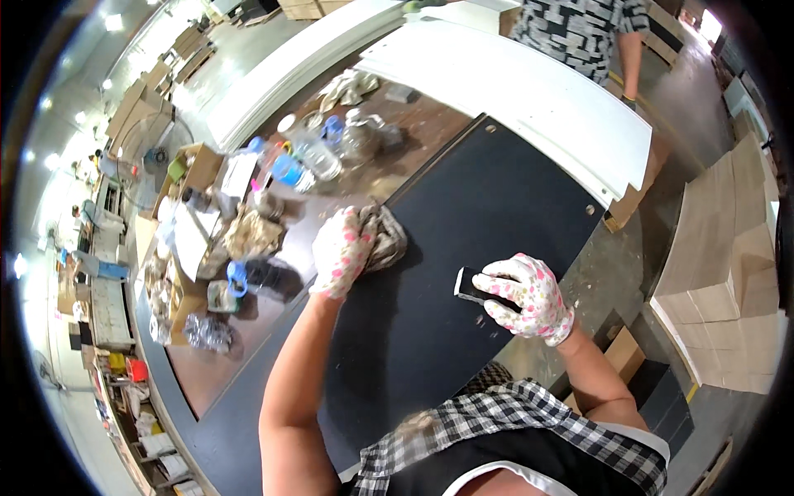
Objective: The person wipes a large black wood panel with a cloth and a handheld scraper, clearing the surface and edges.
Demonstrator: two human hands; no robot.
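Observation:
My left hand (343, 255), in a white glove with pink and red dots, is closed on a crumpled grey-brown rag (389, 238). The rag rests on a large flat black panel (397, 322) with holes near its far corners. In a similar glove, my right hand (529, 299) grips a small dark block (465, 285) with a pale edge. That block is at the panel's right part, and a few small bits lie on the surface just below it. My fingers partly hide the block.
Plastic bottles (318, 157), a pale cloth (347, 87) and an open cardboard box (198, 174) stand on the brown table left of the panel. Beyond lies a white panel (529, 91), with another person (579, 33) behind it. Stacked cartons (719, 273) stand at right.

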